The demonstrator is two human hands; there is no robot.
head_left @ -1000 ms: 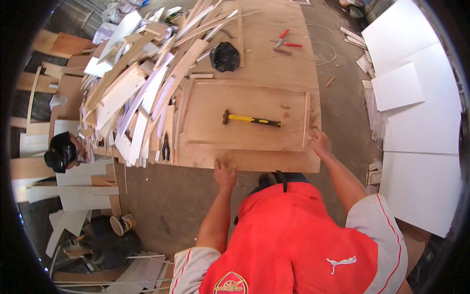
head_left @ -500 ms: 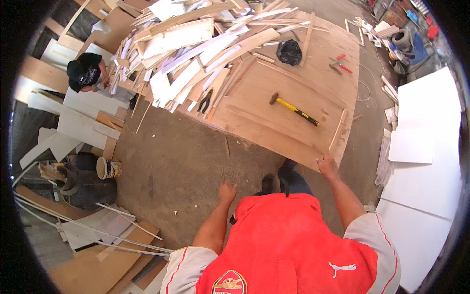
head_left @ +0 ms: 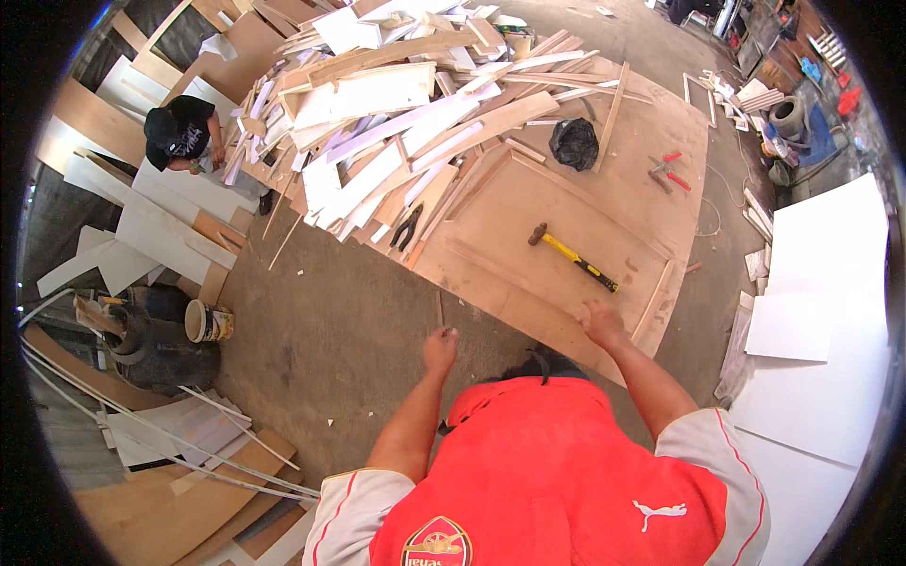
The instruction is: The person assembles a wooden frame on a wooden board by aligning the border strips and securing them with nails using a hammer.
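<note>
My right hand (head_left: 602, 325) is over the near edge of a plywood-topped table (head_left: 528, 307), its fingers stretched out and apart. Just beyond it a hammer (head_left: 573, 257) with a yellow and black handle lies on the wood, inside a rectangle of thin wooden strips (head_left: 595, 209). My left hand (head_left: 441, 349) hangs above the floor, short of the table, with its fingers curled together; whatever they may hold is too small to make out. Black-handled pliers (head_left: 406, 228) rest at the table's left edge. A red-handled gripping tool (head_left: 668, 173) lies farther back on the right.
A large heap of wood and white offcuts (head_left: 396, 123) covers the table's far left, with a black plastic bag (head_left: 574, 143) beside it. A person (head_left: 184, 137) crouches at the left. A bucket (head_left: 208, 321) stands on the floor; white panels (head_left: 802, 377) lean at right.
My right hand has left the table's near right corner and moved left along its edge, fingers now extended. My left hand has risen slightly, its fingers more closed. My view has shifted a little.
</note>
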